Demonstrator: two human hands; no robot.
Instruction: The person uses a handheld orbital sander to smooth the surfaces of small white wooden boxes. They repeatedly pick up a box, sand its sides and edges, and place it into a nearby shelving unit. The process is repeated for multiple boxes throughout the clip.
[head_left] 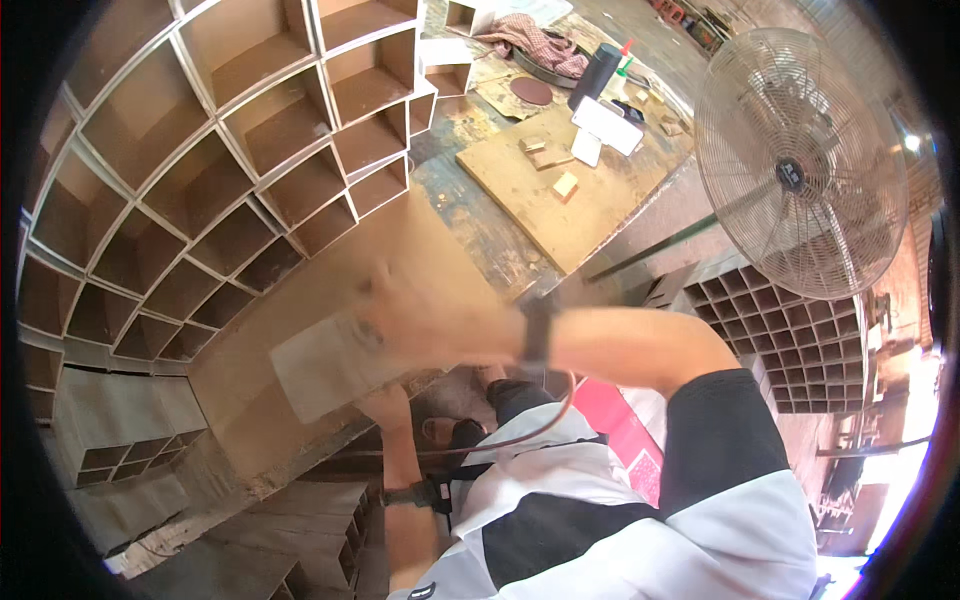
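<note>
A pale, flat-faced block or small box [318, 368] rests on a brown board [235, 400] on the workbench. My left hand [388, 405] grips its near right corner, the fingers partly hidden. Above its far right part is my right hand [425, 310], smeared by motion. Whether those fingers are open or closed, or hold anything, does not show. A dark band circles each wrist.
Stacked boxes with open square compartments [215, 175] rise at the left. Beyond the right forearm lies a brown board [560, 215] with small wood blocks, white pieces and bottles. A large fan [800, 165] stands at right, before another compartment stack [790, 340].
</note>
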